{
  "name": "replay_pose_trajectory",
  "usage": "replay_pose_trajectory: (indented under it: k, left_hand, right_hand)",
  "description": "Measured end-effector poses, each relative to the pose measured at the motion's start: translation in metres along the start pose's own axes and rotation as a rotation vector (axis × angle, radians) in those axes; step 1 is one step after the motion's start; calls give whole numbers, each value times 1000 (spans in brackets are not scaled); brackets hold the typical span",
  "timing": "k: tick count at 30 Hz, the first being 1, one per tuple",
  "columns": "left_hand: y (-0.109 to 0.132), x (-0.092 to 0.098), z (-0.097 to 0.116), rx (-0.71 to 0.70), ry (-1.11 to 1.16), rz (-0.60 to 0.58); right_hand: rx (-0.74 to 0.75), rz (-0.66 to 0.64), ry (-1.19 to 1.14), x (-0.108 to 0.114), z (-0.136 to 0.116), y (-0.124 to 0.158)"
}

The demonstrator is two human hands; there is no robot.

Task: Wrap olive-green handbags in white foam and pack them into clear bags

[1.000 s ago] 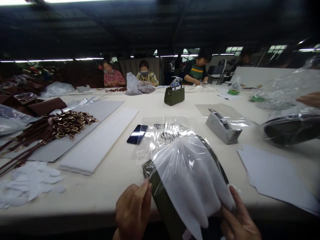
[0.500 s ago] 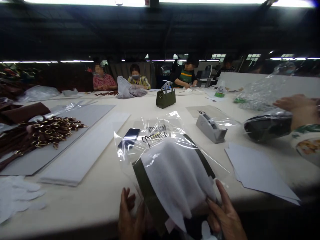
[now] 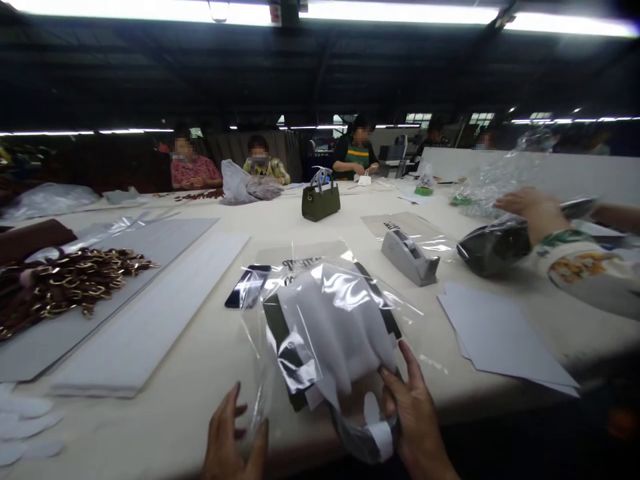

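A dark green handbag (image 3: pixel 279 328) with white tissue paper (image 3: pixel 340 327) over its side lies mostly inside a clear plastic bag (image 3: pixel 257 393) at the table's front. Its wrapped handle (image 3: pixel 355 437), with a white strip round it, points toward me. My right hand (image 3: pixel 417 417) grips the handbag's near right corner, fingers closed beside the handle. My left hand (image 3: pixel 235 437) is at the plastic bag's left edge, thumb and fingers apart. Whether the thumb touches the film is unclear.
A phone (image 3: pixel 249 287) lies left of the plastic bag, a tape dispenser (image 3: pixel 410 257) right of it. White sheets (image 3: pixel 505 340), long white boards (image 3: pixel 150 313) and brown chained straps (image 3: pixel 75 280) flank these. A green handbag (image 3: pixel 321 202) stands beyond. A co-worker's hand (image 3: pixel 530 203) touches a dark wrapped bag (image 3: pixel 493 247).
The handbag sits deeper in the plastic bag, and its wrapped handle now shows. My left hand has shifted left, away from the handbag. The view has tilted up and turned right.
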State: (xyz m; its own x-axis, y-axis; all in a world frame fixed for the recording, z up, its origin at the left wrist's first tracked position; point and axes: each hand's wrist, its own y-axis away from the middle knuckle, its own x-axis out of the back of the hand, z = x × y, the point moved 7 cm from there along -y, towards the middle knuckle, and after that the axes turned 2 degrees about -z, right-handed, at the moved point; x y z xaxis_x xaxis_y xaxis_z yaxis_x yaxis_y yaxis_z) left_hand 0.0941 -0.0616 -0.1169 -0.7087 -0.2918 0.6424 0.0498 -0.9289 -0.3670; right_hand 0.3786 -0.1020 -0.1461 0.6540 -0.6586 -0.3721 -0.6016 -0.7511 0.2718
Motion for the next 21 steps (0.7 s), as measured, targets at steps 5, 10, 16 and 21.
replay_pose_trajectory:
  k: [5, 10, 16, 21]
  left_hand:
    - [-21, 8, 117, -599, -284, 225]
    - [-52, -22, 158, -846, -424, 92]
    - [-41, -17, 154, -1190, -171, 30]
    - [-62, -33, 129, -1010, -249, 26]
  right_hand:
    - [39, -43, 112, -9, -1, 4]
    - [30, -34, 106, -10, -9, 2]
    - [66, -74, 205, -16, -29, -25]
    - [155, -279, 698, -5, -49, -45]
